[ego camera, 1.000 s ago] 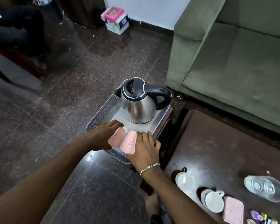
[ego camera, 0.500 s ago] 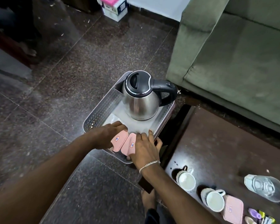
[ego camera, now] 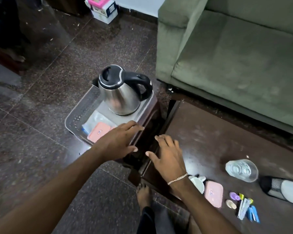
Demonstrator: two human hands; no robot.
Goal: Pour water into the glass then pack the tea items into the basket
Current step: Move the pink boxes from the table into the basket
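Two empty grips here: our left hand (ego camera: 116,142) hovers over the basket (ego camera: 74,117) at centre frame, our right hand (ego camera: 167,157) over the dark worktop (ego camera: 201,132), fingers spread on both. The kettle (ego camera: 120,93) and a pink box (ego camera: 99,131) sit in the basket. Risk: a sleeve-level sweep could tip the glass (ego camera: 242,169) at lower right, near the cup (ego camera: 197,183) and sachets (ego camera: 245,208). Glossy stone floor (ego camera: 32,149), green sofa (ego camera: 235,48) at upper right.
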